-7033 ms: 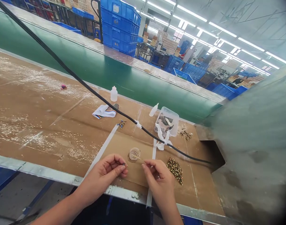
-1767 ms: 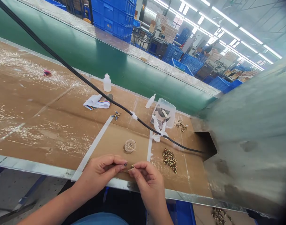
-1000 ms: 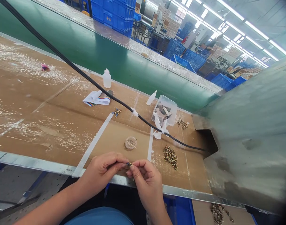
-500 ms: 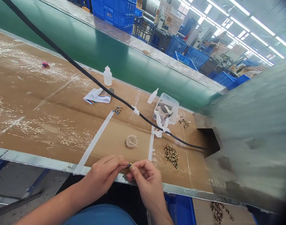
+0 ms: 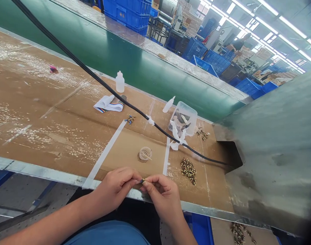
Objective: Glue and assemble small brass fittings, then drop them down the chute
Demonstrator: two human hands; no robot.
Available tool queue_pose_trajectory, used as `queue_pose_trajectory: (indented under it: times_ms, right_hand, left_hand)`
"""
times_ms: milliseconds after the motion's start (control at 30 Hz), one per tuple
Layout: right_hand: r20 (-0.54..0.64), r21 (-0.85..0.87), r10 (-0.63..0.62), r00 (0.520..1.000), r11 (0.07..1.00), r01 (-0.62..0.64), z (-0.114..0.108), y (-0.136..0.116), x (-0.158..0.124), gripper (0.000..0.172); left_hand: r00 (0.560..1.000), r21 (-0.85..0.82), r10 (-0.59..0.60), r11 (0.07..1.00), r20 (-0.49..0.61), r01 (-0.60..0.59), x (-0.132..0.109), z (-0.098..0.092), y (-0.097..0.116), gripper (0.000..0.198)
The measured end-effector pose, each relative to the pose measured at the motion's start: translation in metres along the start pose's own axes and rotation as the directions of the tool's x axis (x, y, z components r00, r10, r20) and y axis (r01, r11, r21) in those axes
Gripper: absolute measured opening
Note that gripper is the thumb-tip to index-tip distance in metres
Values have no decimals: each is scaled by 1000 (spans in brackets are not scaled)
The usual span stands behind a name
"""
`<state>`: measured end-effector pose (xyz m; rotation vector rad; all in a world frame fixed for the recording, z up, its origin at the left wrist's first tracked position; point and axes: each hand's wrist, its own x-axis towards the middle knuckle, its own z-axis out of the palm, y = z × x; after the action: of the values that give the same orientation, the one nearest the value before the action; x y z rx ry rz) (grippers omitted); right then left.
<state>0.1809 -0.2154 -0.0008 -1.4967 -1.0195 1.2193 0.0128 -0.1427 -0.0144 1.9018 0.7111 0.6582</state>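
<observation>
Brown cardboard (image 5: pixel 76 136) covers a workbench along a green conveyor belt (image 5: pixel 155 76) in a bright factory hall. Above its near metal edge, the left hand (image 5: pixel 121 187) and right hand (image 5: pixel 162 193) pinch a tiny dark-and-gold piece (image 5: pixel 142 181) between their fingertips. It appears to lie crosswise, long axis running from hand to hand; which end is the front, I cannot tell. This looks like a fitting step, seemingly calling for steady alignment next. Beyond sits a clear round plastic cup (image 5: pixel 145 149).

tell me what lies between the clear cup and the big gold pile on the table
In the head view, a white tape strip lies between the cup and the pile.
</observation>
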Motion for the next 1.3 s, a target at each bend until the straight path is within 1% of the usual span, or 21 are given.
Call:
queue_pose_trajectory:
  times_ms: [233, 467, 633, 800, 933, 1067, 1300]
  right_hand:
    - [5, -7, 13, 1000, 1000, -13, -1, 0, 1, 21]
    - [6, 7, 16, 1000, 1000, -16, 1, 0, 2, 23]
    - [-2, 25, 19, 1000, 999, -19, 2, 1, 3, 24]
    - [-4, 24, -33, 999, 999, 34, 4, 2, 6, 20]
    - [15, 22, -71, 997, 997, 71, 5, 6, 8, 19]
    - [18, -28, -107, 994, 994, 108, 6, 12, 9, 18]
    - [12, -148, -184, 983, 972, 184, 1, 20, 8, 23]
  left_hand:
    - [1000, 21, -11, 1000, 28, 10, 1, -2, -1, 21]
    - [1000, 15, -30, 999, -1, 30, 3, -3, 3, 21]
    - [997, 7, -80, 997, 7, 80, 6, -5, 4, 19]
    - [991, 8, -135, 991, 0, 135, 7, -7, 6, 18]
    - [985, 26, -173, 985, 25, 172, 7, -9, 7, 17]
    - [975, -11, -216, 976, 44, 217, 6, -9, 8, 18]
    - [986, 60, -154, 987, 70, 150, 9, -7, 10, 18]
